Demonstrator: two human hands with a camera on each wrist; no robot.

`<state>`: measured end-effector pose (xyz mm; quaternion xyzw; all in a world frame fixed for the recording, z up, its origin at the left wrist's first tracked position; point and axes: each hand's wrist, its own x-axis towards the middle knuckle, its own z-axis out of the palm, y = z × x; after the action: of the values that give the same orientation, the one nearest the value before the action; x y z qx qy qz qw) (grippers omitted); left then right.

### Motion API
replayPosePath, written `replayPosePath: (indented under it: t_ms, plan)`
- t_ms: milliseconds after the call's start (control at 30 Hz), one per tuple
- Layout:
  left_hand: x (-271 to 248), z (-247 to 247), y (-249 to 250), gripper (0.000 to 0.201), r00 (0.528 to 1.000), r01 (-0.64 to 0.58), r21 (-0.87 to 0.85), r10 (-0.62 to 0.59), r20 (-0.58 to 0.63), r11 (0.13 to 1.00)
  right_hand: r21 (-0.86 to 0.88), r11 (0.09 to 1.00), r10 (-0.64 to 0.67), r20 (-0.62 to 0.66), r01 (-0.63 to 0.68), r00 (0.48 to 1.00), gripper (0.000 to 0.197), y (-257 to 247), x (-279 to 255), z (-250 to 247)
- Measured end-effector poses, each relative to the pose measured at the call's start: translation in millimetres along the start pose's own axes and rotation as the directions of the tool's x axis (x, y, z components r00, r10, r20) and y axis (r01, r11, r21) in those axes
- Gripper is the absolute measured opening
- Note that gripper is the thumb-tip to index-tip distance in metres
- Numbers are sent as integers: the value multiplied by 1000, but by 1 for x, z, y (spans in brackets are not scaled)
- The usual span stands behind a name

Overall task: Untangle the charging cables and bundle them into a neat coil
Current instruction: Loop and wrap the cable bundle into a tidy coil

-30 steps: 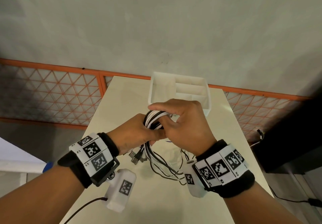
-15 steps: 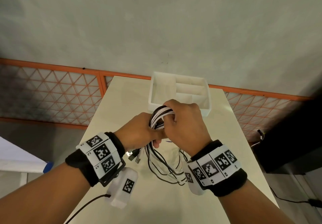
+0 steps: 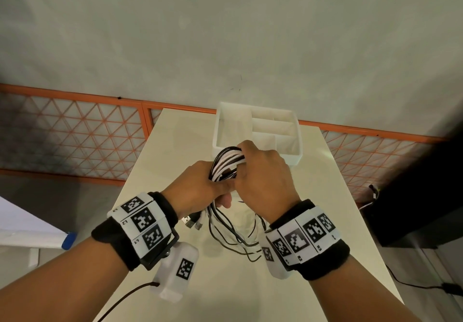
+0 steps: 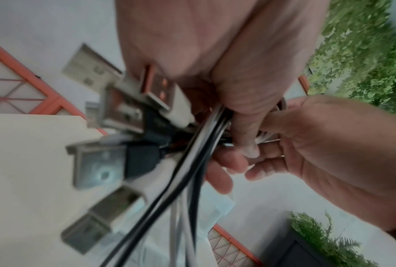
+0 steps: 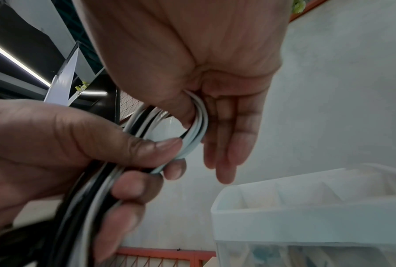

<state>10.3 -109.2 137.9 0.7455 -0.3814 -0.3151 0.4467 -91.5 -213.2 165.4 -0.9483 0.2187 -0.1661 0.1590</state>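
Several black and white charging cables point(image 3: 226, 162) are gathered into a looped bundle held above the middle of the bench point(image 3: 175, 134), just on the near side of the white divided tray point(image 3: 295, 156). My left hand point(image 3: 198, 186) has its grip closed around the lower part of the loops, thumb and fingers curled round the strands, as the right wrist view shows. My right hand point(image 3: 263, 174) hooks the top of the loop between thumb and palm while its other fingers lie fairly straight alongside.

From the left wrist view, the USB plugs point(image 4: 114, 115) fan out in a stiff cluster to the left of my left-hand grip, and loose tails point(image 3: 233, 236) hang down toward the bench between my wrists.

I judge these cables light and limp, with smooth jackets that could slide past one another, and with enough spring that the loops could open if either grip relaxes. The plugs are the only rigid parts and could snag on a strand. I would hold at the crossing where all strands meet, not at the plugs, and feed the hanging tails in a loop at a time.
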Motion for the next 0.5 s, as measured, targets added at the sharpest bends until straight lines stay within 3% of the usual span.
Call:
replayPosePath:
  t_ms: [167,200,267,333,400,467,500]
  plan:
    - [-2,0,-2,34,1000,-28,-29,29,8,999,-104,991,79,-22,-81,997,11,4,-1,-2]
    - [-2,0,-3,34,1000,-24,-55,25,12,998,-56,996,64,-34,-66,997,15,5,-2,-2]
    - [-1,-1,-4,32,1000,-29,-134,28,-10,991,213,976,46,-22,-40,999,34,12,-1,1]
    - [-1,-5,0,27,996,-73,-204,61,-67,976,534,841,20,137,-91,990,57,17,-6,7]
    - [-1,-13,4,29,988,-119,-228,93,-121,966,662,719,-30,334,-212,942,79,21,-15,22]
    - [0,-17,8,30,986,-133,-286,97,-138,949,593,768,-75,459,-242,885,75,22,-26,41]
    - [0,-18,10,29,986,-138,-324,100,-132,936,538,811,-66,475,-230,878,56,21,-30,49]
